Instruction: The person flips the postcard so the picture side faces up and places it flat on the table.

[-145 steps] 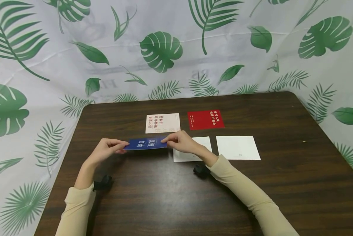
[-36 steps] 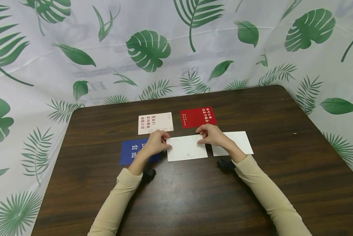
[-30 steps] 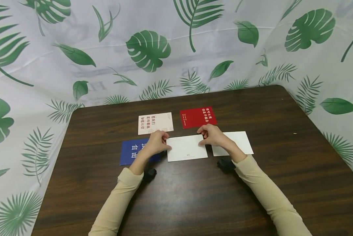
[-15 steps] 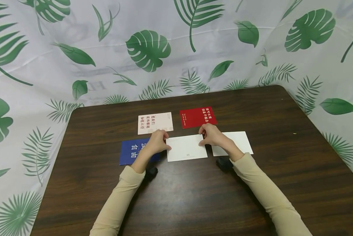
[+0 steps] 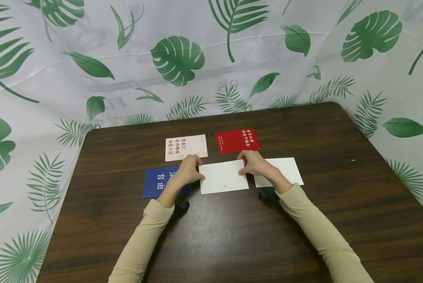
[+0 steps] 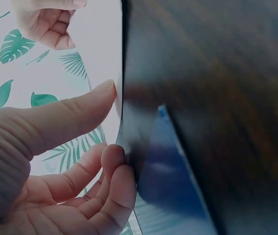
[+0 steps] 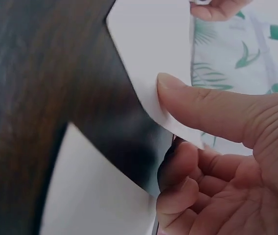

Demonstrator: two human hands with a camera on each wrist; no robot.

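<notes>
Between my two hands is a white card (image 5: 223, 177) with a small printed mark near its front edge. My left hand (image 5: 188, 171) pinches its left edge. The thumb (image 6: 87, 110) lies on the upper face, with the curled fingers at the edge. On the opposite side my right hand (image 5: 255, 163) pinches the right edge, thumb on top and fingers underneath; the card (image 7: 151, 54) bows upward there. A blue card (image 5: 152, 184) with white characters lies partly hidden under my left hand. Another white card (image 5: 285, 169) is partly covered by my right hand and wrist.
Behind the held card lie a pale pink card (image 5: 186, 147) with dark red characters and a red card (image 5: 236, 141) with white characters. All rest on a dark wood-grain table (image 5: 218, 243). A white leaf-patterned cloth (image 5: 211, 59) hangs behind it.
Several seconds ago both hands held the blue card in the air; it now lies on the table at left. The hands have moved right onto the middle white card and have stayed nearly still since.
</notes>
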